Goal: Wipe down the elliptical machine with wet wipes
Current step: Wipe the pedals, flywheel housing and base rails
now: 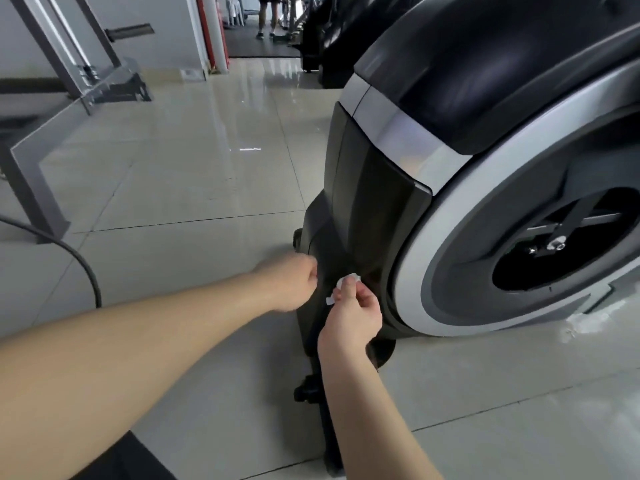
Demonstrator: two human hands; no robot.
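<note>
So the wipe [347, 281] is a small scrunched white bit, sitting low on the elliptical [485, 98], right against the bottom of its dark front panel [374, 202]. The right hand [353, 317] has it pinched: thumb and fingers [349, 289] are curled tight round the wad, with a bit of white poking out at the top and the left side. The left hand [294, 285] is just beside it, at the left edge of that same panel. Its fingers are curled in, but I honestly can't tell if they're gripping anything or only touching the plastic. Both forearms reach in from the lower left. To the right of the panel, the elliptical's big round side cover has a silver ring [412, 271] round a dark hub. Down at the elliptical's base there's a black foot [306, 389] on the glossy tiled floor [190, 168]. Left of the elliptical, well apart from it, a black cable [86, 265] arcs over the tiles next to a grey metal frame [31, 174]. Way behind the elliptical you can see a person's legs [266, 15].
</note>
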